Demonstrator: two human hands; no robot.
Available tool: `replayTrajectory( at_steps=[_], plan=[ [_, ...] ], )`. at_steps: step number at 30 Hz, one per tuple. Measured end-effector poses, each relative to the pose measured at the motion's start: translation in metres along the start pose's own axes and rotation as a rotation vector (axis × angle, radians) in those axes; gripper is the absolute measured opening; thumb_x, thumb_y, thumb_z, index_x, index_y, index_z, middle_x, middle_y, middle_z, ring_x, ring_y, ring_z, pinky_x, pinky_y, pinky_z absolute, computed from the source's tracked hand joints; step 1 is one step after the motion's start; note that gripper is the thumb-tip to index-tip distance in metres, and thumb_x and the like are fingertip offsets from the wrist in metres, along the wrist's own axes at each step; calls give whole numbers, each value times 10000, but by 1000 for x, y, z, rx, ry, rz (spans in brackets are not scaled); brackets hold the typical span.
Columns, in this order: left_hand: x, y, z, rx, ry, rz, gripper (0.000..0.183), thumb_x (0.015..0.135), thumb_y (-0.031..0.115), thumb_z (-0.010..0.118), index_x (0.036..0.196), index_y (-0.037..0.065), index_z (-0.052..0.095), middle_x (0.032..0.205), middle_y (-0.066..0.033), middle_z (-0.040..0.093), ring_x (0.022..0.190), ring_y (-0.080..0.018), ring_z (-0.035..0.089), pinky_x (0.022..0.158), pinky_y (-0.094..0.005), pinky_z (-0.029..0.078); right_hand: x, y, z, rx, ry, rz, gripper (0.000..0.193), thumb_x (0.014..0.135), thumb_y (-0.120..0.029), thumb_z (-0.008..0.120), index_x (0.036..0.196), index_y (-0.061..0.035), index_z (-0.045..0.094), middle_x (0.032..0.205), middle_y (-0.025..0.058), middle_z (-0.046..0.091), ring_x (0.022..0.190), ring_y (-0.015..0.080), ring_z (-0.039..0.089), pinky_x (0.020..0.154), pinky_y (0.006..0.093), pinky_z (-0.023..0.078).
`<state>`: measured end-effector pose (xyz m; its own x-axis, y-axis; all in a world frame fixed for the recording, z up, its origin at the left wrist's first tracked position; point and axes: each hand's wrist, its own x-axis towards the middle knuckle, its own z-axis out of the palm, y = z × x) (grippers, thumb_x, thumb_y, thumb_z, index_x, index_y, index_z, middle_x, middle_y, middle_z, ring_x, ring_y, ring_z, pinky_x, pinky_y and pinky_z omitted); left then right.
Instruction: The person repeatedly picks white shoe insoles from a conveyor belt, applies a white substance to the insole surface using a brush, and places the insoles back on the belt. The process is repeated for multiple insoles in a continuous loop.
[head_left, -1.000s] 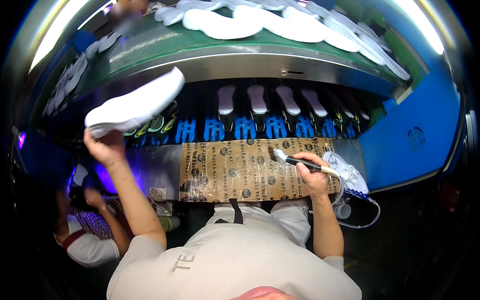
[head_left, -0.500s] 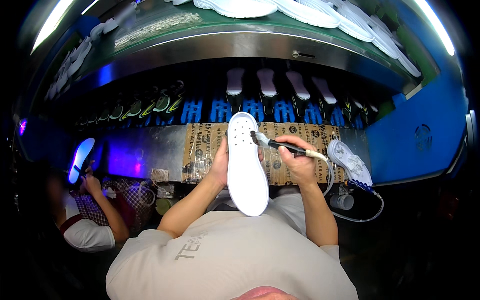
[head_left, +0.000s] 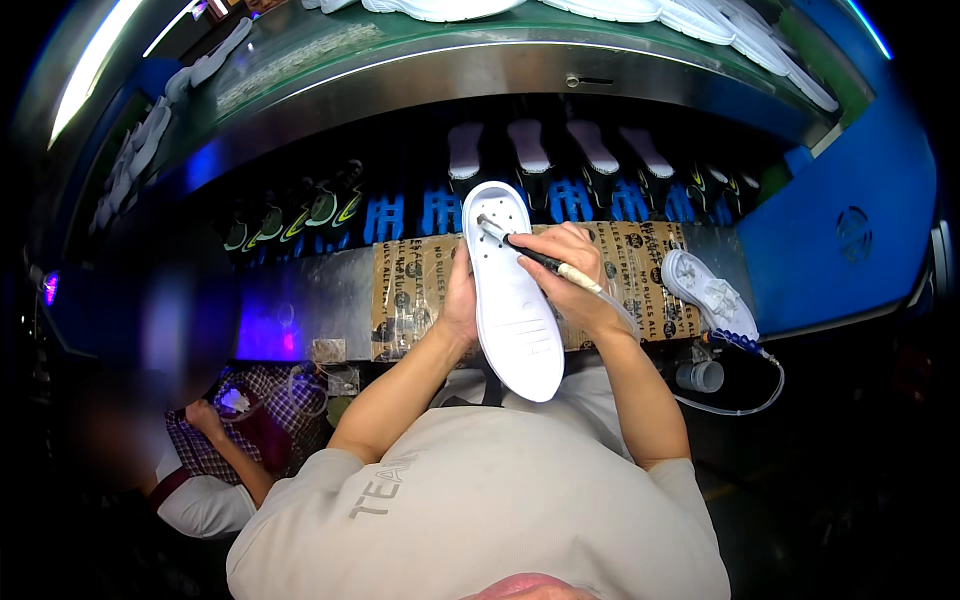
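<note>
A white shoe sole (head_left: 512, 310) lies tilted lengthwise in front of me, its hollow inner face up, with small holes toward the far end. My left hand (head_left: 460, 298) is closed round its left edge, the fingers mostly hidden beneath. In my right hand (head_left: 577, 268) is a brush (head_left: 540, 259) with a black handle and a thin clear tube running from its back end. The bristles touch the sole's inner face among the holes.
Taped cardboard (head_left: 412, 300) covers part of the metal ledge. On its right rests another white sole (head_left: 708, 292) with crumpled material on it. Shoe uppers (head_left: 530, 147) hang on a rack beyond. More soles line the green conveyor (head_left: 300, 70). A co-worker's arm (head_left: 225, 440) is at left.
The brush has moved left across the sole's holed end, from its right edge inward. The sole has shifted slightly away and tilted. The co-worker's raised sole is now blurred.
</note>
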<state>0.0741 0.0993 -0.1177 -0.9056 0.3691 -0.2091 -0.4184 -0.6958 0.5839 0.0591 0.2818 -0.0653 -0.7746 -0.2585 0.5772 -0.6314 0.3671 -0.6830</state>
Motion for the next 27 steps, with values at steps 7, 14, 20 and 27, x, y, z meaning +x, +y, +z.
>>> replayTrajectory(
  at_steps=[7,14,20,27],
  plan=[
    [6,7,0,-136,-55,84,697,1080,629,246,1481,124,511,1373,-108,635,1238,-245,650,1035,-422,583,-2,-12,-11,24,-137,-111,272,809,-87,835,1080,-112,817,860,38,718,853,206,621,919,389,449],
    [10,29,24,-315,-185,69,792,1039,719,195,1414,109,533,1096,-208,661,1024,-352,675,886,-494,616,-2,-31,-19,132,-266,-226,314,773,-140,871,1083,-151,823,843,25,721,848,199,623,906,391,440],
    [16,54,30,-277,-245,125,820,1028,742,218,1400,91,547,1100,-197,659,1030,-346,671,942,-532,575,0,-54,-35,247,-464,-282,300,772,-145,886,1066,-165,831,797,8,671,822,188,601,875,368,422],
    [23,92,41,-120,-340,131,879,1019,756,223,1455,50,514,1110,-215,667,1013,-342,663,948,-526,562,4,-54,-49,237,-573,-269,250,836,-231,858,1069,-149,822,887,13,748,909,197,639,916,378,431]
  ],
)
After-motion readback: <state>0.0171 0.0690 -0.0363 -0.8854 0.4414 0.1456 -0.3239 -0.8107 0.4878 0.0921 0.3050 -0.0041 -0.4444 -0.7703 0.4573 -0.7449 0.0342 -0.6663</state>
